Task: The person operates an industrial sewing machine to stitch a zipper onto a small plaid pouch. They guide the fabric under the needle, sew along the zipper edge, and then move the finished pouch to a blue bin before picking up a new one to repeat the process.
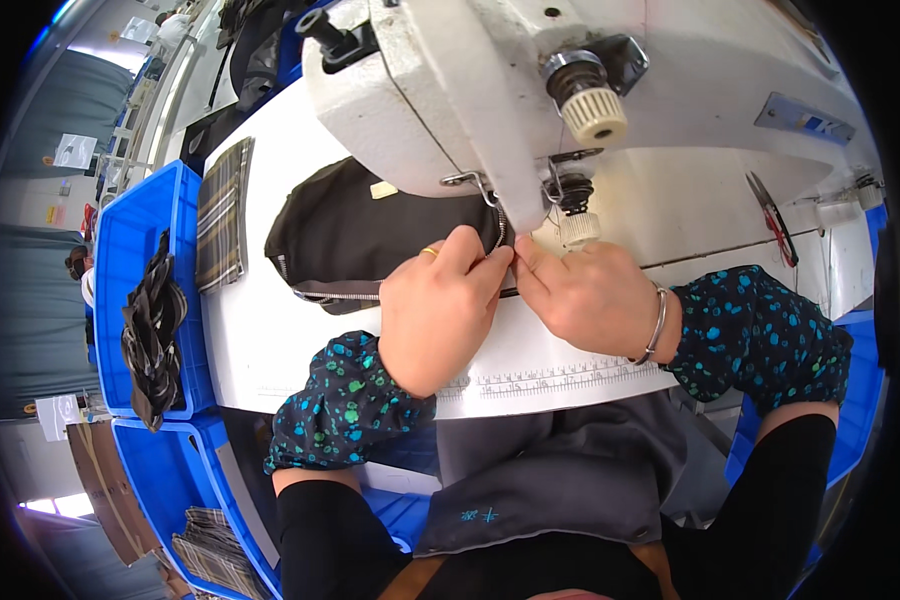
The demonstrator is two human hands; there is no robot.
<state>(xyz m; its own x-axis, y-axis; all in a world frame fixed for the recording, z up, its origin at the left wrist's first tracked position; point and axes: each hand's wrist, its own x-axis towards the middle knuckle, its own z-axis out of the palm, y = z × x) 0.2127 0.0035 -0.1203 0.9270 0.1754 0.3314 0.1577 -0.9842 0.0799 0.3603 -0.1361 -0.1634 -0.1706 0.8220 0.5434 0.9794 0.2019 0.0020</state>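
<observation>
A dark fabric piece (pixel 390 235) with a metal zipper along its edge lies on the white table under the head of a sewing machine (pixel 450 110). My left hand (pixel 440 305) rests on its right end, thumb and fingers pinched on the zippered edge. Close against it, my right hand (pixel 590 298) pinches the same edge just below the machine's needle area. The fingertips of both hands nearly meet there, and the needle itself is hidden. A small pale yellow tag sits on the fabric's upper side.
Plaid cloth pieces (pixel 224 215) lie at the table's left. Blue bins (pixel 110 290) stand beside it, one holding dark strips (pixel 154 335), another plaid cloth (pixel 220 550). Red-and-black scissors (pixel 773 220) lie at right. A printed ruler (pixel 560 382) runs along the front edge.
</observation>
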